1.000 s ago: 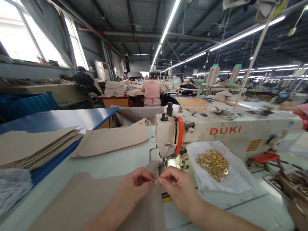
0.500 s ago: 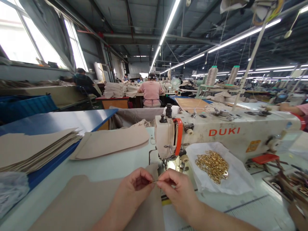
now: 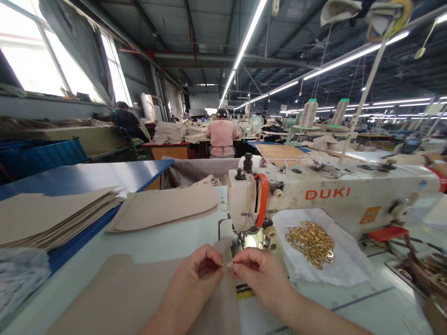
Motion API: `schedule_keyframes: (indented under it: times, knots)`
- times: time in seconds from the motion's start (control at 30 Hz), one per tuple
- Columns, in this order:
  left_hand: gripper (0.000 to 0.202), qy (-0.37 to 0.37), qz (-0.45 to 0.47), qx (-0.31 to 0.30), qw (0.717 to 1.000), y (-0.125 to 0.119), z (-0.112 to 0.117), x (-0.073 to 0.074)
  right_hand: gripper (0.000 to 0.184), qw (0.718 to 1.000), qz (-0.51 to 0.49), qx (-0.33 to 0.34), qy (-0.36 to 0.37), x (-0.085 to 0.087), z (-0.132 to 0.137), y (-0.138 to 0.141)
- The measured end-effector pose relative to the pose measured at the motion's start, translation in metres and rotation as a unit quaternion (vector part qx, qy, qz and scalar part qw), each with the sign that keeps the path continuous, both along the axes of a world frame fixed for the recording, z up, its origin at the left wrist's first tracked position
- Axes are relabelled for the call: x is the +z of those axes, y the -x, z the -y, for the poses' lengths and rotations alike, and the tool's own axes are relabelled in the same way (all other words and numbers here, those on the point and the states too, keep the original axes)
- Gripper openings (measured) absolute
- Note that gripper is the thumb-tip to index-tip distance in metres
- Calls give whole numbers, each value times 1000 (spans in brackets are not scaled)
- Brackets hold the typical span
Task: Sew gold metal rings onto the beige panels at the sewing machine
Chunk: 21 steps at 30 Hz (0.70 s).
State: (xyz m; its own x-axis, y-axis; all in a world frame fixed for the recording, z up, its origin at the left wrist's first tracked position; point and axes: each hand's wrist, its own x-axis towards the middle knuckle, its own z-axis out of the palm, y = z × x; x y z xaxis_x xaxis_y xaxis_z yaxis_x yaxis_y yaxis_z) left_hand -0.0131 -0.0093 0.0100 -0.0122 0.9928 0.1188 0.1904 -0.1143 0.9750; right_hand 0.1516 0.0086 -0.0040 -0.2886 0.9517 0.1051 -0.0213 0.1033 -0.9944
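My left hand (image 3: 192, 286) and my right hand (image 3: 267, 277) meet in front of the sewing machine (image 3: 240, 195), each in a pinch. Between their fingertips stretches a small, narrow light strip (image 3: 228, 264) with a gold-coloured bit at its left end; my fingers hide most of it. Both hands are over the right part of a beige fabric panel (image 3: 139, 288) lying on the pale table. A lamp glows by the needle just beyond my fingers. To the right, a pile of small gold metal fittings (image 3: 310, 244) rests on a white sheet (image 3: 349, 270).
Another beige panel stack (image 3: 171, 207) lies behind my left hand. A thicker stack (image 3: 52, 216) sits on the blue table (image 3: 84, 172) at left. At the right edge is a tray of metal parts (image 3: 412, 279). A person in pink (image 3: 222, 137) sits ahead.
My fingertips have drawn slightly apart, and more of the light strip shows between them. The whole view has shifted a little.
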Motion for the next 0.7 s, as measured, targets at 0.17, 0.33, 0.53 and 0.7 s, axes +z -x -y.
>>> schedule_keyframes:
  times: [0.17, 0.33, 0.53, 0.7]
  knots:
    - [12, 18, 5, -33, 999, 1, -4, -1, 3, 1000, 31, -3, -3, -2, -2, -1]
    - [10, -15, -126, -51, 991, 10, -8, -4, 8, 998, 42, -11, 50, -6, -6, -4]
    - [29, -158, -400, 18, 903, 13, -4, -21, 17, 991, 63, 10, 118, -2, -13, -7]
    - [33, -187, -454, 24, 871, 7, 11, -29, 17, 981, 86, 44, 168, 6, -22, 0]
